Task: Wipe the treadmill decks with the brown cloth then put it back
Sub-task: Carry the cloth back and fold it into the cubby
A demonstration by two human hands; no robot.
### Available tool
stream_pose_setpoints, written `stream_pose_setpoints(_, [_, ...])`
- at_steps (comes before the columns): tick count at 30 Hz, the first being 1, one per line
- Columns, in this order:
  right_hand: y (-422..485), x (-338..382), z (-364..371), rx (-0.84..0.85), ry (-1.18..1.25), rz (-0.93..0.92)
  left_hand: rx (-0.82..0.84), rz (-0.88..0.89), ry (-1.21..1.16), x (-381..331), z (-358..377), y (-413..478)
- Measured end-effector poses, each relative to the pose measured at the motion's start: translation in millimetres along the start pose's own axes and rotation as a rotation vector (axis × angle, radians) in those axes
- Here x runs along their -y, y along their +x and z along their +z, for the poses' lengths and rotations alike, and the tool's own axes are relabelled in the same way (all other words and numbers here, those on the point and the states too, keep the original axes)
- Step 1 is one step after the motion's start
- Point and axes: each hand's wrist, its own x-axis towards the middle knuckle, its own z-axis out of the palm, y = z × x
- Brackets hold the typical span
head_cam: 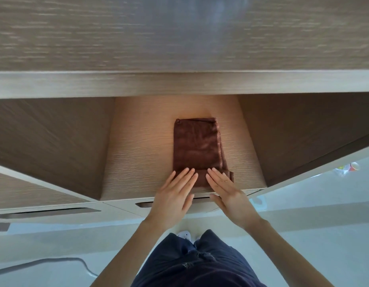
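The brown cloth (197, 146) lies folded into a neat rectangle on the floor of an open wooden shelf compartment (138, 154). My left hand (174, 195) rests flat on the cloth's near left corner, fingers straight. Beside it my right hand (227, 193) lies flat on the near right corner, fingers straight and close together. Both palms hang over the shelf's front edge. No treadmill is in view.
The compartment has wooden side walls (55, 141) and a thick top board (179, 83). Cabinet doors (44, 193) stand open on both sides. Below is a pale floor with a grey cable (55, 262) at left and a small colourful object (349, 167) at right.
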Motion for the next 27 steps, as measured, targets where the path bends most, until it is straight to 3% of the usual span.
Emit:
stream_pose_setpoints(6, [-4.9,-17.8,1.1,-0.096,0.076,0.038,-0.068,0.040,-0.052,24.1,2.3,-7.3])
stream_pose_setpoints(11, [1.7,-23.8,-4.8,-0.214,0.215,0.153,-0.139,-0.085,-0.105,26.3,-3.1,-2.7])
stream_pose_setpoints(15, [10.1,-26.1,-25.9,-0.061,0.228,0.145,-0.071,-0.119,-0.191,27.3,-15.9,-0.4])
stream_pose_setpoints(19, [16.1,-35.0,-40.0,0.054,0.463,0.326,0.073,-0.285,-0.414,30.3,-28.8,4.5])
stream_pose_setpoints(21, [28.0,-35.2,-36.8,-0.063,0.496,0.419,-0.010,-0.420,-0.442,27.5,-28.6,18.1])
stream_pose_setpoints(23, [40.8,-31.0,-29.3,-0.231,0.377,0.458,-0.109,-0.493,-0.312,26.4,-26.8,31.6])
stream_pose_setpoints(27, [34.6,-21.2,-18.1,-0.407,0.148,0.313,-0.231,-0.299,-0.087,23.5,-20.3,31.2])
